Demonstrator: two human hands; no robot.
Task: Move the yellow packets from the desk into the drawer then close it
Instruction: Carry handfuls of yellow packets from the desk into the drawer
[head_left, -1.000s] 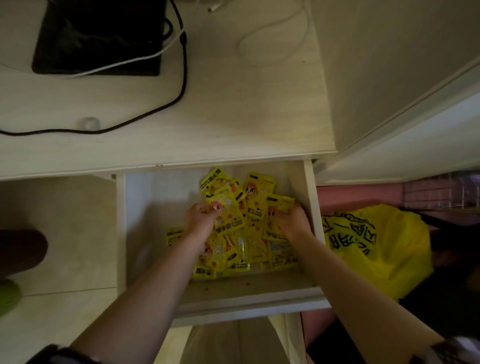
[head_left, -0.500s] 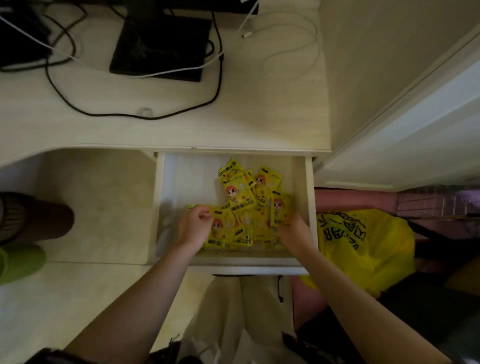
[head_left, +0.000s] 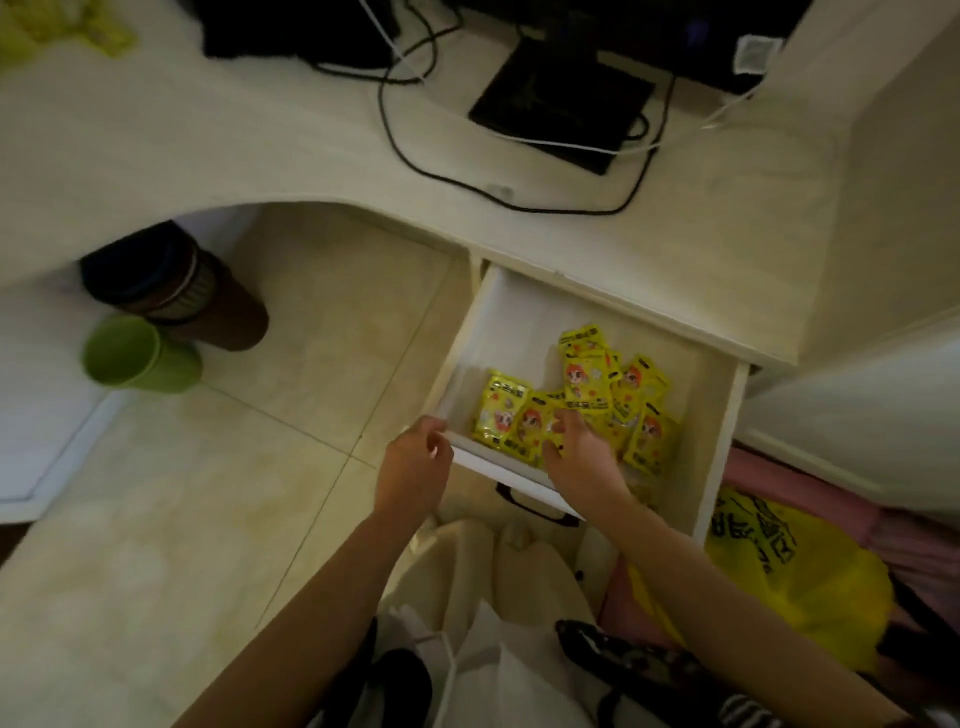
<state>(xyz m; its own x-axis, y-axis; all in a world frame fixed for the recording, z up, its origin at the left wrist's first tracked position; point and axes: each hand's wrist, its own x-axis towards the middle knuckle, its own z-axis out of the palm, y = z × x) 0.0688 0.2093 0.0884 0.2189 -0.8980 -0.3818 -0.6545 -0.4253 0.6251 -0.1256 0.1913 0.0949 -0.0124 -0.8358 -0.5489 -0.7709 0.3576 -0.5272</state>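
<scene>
The white drawer (head_left: 721, 431) under the desk (head_left: 208, 145) stands pulled out. Several yellow packets (head_left: 587, 374) with cartoon faces lie piled in its middle and right half. My right hand (head_left: 582, 457) reaches over the front edge, its fingers spread and resting on the packets nearest me. Outside the drawer, my left hand (head_left: 413, 462) hovers at the front left corner with loosely curled fingers that hold nothing. A blurred yellow-green heap (head_left: 78, 26) lies on the desk's far left corner. The dark drawer handle (head_left: 535, 506) shows below the front panel.
A black monitor base (head_left: 561, 98) and black and white cables (head_left: 415, 156) lie on the desk. Under the desk stand a brown bin (head_left: 208, 306) and a green bin (head_left: 135, 356). A yellow plastic bag (head_left: 795, 582) sits right of the drawer, and pale bags (head_left: 493, 597) below it.
My left hand has come out of the drawer to its front left corner. My right hand has shifted left across the packets. The view has swung left.
</scene>
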